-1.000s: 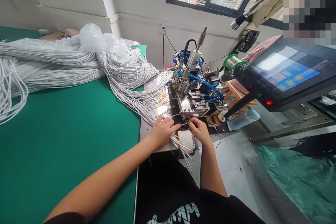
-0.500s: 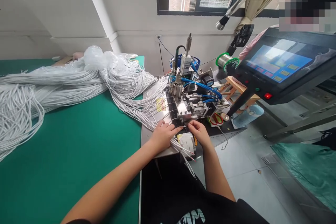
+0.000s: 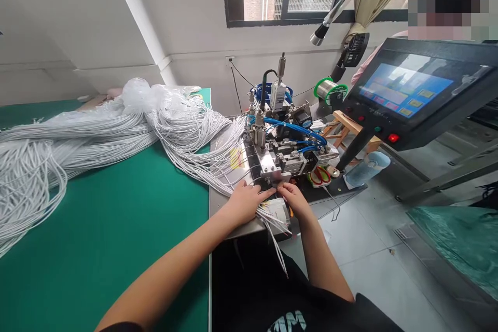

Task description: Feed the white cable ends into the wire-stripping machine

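My left hand lies over a bundle of white cables at the front of a metal machine. Its fingers close on a white cable, with the index finger stretched toward the right. My right hand pinches at the machine's front edge, its fingertips nearly meeting those of my left. What sits in that pinch is too small to make out. Below my hands the cable ends hang over the edge, beside a pale round object. Behind, the machine carries metal cylinders and blue tubes.
Many more white cables, partly in clear plastic, lie across the green table. A control screen stands at the right. Nearby are a green-rimmed wire spool, red-handled scissors and a clear blue-tinted container. A person sits behind the screen.
The camera view has shifted slightly. My fingertips stay together at the machine's front, my right fingers a little closer to it. The cable ends below hang slightly differently.
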### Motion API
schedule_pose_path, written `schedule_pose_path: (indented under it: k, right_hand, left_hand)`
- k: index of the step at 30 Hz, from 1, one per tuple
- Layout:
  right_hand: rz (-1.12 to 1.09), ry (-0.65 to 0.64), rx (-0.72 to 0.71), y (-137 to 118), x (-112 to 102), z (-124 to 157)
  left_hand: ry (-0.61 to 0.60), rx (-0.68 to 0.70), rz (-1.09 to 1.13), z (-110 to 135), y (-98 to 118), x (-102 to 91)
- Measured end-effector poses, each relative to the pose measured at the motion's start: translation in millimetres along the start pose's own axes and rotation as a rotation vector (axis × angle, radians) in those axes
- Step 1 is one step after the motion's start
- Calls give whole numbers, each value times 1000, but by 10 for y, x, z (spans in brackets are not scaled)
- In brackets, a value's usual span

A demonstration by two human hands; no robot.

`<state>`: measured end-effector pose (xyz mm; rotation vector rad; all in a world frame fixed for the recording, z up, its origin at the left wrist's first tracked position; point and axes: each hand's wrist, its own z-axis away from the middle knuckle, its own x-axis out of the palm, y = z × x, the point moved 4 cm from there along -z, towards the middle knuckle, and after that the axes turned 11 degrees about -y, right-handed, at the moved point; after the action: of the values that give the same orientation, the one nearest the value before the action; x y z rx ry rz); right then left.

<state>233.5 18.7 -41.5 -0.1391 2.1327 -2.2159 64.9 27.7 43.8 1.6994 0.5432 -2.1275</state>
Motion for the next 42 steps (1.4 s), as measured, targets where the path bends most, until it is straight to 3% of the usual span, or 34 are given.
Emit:
schedule_pose_path:
  k: [4, 8, 10, 16, 22, 27, 33, 42]
  right_hand:
    - [97, 50, -19, -58, -35, 59]
    - [340, 198, -68, -297, -81, 227]
    - [415, 206, -90, -446, -48, 328]
    - [678, 27, -216, -854, 238, 567]
    - [951, -94, -236, -985, 456, 620]
    - [985, -177, -243, -974, 542, 582]
    - [1010, -174, -320, -923, 571, 460]
    - [794, 84, -392, -965, 346, 343]
  left_hand:
    - [71, -4, 34, 43, -17, 65]
    - [281, -49, 77, 167, -71, 173]
    - [370, -61, 86, 211, -80, 213]
    - [449, -75, 105, 213, -69, 239]
    - [507, -159, 109, 223, -84, 208]
    - [576, -166, 112, 246, -67, 162]
    - [642, -153, 118, 252, -68, 177]
    - [777, -170, 210, 292, -122, 149]
